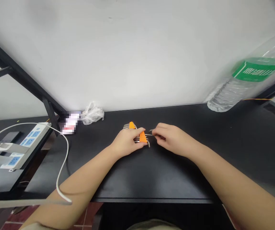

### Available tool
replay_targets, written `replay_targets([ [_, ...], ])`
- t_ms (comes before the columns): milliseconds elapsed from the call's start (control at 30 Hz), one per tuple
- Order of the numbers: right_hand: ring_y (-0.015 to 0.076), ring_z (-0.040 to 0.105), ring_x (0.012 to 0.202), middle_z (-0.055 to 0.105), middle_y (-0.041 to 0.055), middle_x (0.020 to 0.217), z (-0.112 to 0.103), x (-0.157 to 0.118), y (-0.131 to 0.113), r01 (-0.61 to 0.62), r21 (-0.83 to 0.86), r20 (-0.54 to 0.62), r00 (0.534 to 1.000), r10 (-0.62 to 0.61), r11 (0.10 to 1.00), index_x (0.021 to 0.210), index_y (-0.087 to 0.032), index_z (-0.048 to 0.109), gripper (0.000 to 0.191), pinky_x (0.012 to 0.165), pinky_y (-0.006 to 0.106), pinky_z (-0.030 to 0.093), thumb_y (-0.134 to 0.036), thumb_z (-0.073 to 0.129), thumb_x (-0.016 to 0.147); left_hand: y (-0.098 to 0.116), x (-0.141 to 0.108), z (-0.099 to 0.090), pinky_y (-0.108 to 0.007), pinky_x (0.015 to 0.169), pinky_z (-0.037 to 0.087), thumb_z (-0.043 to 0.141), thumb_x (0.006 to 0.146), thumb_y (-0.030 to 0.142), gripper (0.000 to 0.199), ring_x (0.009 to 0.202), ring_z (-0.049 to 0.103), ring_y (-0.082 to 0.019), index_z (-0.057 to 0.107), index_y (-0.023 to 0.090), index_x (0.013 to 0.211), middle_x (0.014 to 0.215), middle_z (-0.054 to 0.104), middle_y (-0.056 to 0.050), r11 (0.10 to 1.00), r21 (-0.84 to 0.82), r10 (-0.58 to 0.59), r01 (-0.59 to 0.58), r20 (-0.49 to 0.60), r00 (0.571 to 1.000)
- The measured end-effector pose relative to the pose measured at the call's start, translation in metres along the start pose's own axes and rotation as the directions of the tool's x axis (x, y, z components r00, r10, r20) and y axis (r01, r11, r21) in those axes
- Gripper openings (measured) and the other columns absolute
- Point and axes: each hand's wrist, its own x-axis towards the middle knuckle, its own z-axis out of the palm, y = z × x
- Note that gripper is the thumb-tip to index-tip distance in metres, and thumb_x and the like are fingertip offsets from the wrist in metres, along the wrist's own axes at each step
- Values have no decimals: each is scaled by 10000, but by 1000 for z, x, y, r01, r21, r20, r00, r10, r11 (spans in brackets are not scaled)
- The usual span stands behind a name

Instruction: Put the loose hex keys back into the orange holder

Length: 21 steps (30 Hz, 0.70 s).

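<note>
Near the middle of the black table, my left hand (128, 142) is closed on an orange holder (143, 137) that carries several L-shaped metal hex keys. One bent key end points down at the holder's right side. Another orange piece (132, 125) with a row of thin metal keys shows just beyond my left fingers. To the right, my right hand (167, 136) pinches the end of a thin metal key (149, 134), which reaches across to the orange holder. A small metal tip (151, 130) lies by my right fingertips. My fingers hide part of the keys.
A crumpled clear plastic bag (92, 114) lies by the wall. A large clear bottle with a green label (257, 69) stands at the back right. At left are a white power strip (28, 145) and a white cable (67, 153) looping over my left forearm.
</note>
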Motion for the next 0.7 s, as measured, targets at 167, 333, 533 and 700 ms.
replay_targets([
  [167,154,567,723,604,54,930,0,-2,0,7,7,10,1000,-7,1000,959,-217,662,174,653,294,452,-165,496,941,-2,-1,2,-317,846,556,725,857,386,511,915,700,-193,609,253,1337,1031,747,-15,1000,15,18,-18,-5,1000],
  [333,169,602,770,631,73,1011,0,-2,-7,30,57,17,999,-31,998,1025,-237,677,209,694,311,488,-182,484,966,2,-1,3,-302,808,534,739,845,375,490,858,678,-185,623,262,1308,956,722,-14,998,29,48,-48,-2,999],
  [533,172,600,799,636,52,960,2,4,-15,12,294,-54,999,4,956,969,-235,628,142,706,312,506,-151,525,919,10,1,-3,-282,783,497,712,874,347,373,844,638,-174,650,267,1233,914,679,-7,995,20,99,-99,-5,995],
  [700,166,625,819,645,36,972,10,7,-15,-69,521,-35,994,102,851,959,-234,610,119,754,321,543,-158,552,888,9,1,-3,-279,754,484,734,860,398,303,830,605,-166,685,243,1115,939,637,-23,993,35,118,-117,-18,993],
])
